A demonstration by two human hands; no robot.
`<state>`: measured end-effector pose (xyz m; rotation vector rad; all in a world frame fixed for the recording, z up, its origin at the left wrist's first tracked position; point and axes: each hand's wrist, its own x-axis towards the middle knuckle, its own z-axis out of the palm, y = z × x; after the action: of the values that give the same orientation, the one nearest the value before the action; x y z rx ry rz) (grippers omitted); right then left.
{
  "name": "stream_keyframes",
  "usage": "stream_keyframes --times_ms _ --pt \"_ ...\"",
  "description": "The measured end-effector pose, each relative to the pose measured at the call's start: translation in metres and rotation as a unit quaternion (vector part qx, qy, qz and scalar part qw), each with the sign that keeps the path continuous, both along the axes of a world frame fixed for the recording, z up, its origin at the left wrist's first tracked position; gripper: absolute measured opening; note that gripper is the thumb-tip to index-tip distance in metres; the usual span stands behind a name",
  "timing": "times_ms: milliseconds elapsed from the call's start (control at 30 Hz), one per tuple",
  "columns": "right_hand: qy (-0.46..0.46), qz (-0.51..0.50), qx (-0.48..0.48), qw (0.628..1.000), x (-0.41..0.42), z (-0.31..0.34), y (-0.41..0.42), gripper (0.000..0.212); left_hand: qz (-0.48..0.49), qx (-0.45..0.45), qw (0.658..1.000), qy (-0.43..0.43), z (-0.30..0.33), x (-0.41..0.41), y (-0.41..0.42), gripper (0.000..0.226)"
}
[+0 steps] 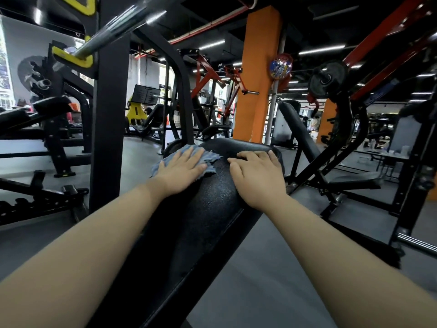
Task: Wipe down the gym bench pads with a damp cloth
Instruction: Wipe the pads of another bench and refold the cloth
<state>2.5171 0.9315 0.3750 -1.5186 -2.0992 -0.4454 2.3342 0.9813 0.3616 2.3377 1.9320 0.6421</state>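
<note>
A left hand (182, 170), fingers straight and together, presses a limp blue cloth (189, 159) flat on the pad's (212, 209) far left; the right hand (257, 176), fingers loosely bent, braces the firm, grippy-looking vinyl alongside.

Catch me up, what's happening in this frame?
A person is wiping a black bench pad in a gym. The left hand presses flat on a blue cloth near the pad's far left edge. The right hand rests on the pad beside it, fingers loosely bent, holding nothing. The cloth lies crumpled under the left palm. A barbell sits racked above on the left.
</note>
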Motion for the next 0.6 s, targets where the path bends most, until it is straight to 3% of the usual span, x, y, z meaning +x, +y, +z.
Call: stream_keyframes --times_ms 467,600 --pt "0.051 0.034 0.021 0.998 0.003 0.003 -0.004 0.042 -0.055 -0.01 0.995 0.085 -0.028 0.035 -0.096 0.055" --pt "0.112 0.044 0.069 0.99 0.009 -0.002 -0.02 0.038 -0.08 0.021 0.99 0.113 -0.049 0.027 -0.138 0.065"
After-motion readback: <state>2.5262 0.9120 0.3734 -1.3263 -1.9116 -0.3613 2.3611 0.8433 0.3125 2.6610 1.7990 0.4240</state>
